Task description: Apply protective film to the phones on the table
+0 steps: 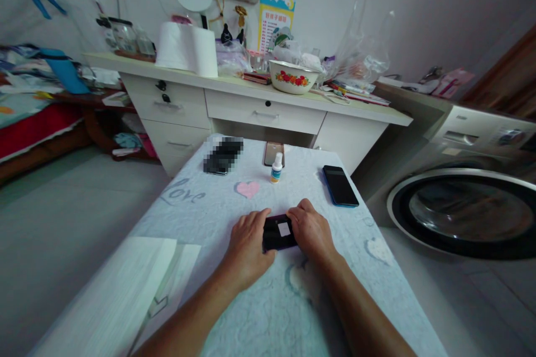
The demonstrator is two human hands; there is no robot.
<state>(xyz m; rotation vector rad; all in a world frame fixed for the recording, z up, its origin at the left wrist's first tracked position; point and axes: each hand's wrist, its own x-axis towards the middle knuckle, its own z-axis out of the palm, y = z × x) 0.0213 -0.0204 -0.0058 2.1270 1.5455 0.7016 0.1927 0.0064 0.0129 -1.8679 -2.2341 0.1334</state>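
A dark phone-like object with a small whitish square on it lies sideways between my hands, at the middle of the cloth-covered table. My left hand grips its left end, thumb at the near edge and fingers at the far edge. On its right end my right hand is closed, with the fingertips by the square. Beyond them stands a small white spray bottle with a blue and yellow label, in front of a brownish phone or case.
A black phone lies at the table's right edge, and a pixelated dark object at the far left. White sheets cover the near left. Behind is a desk bearing a flowered bowl; a washing machine stands right.
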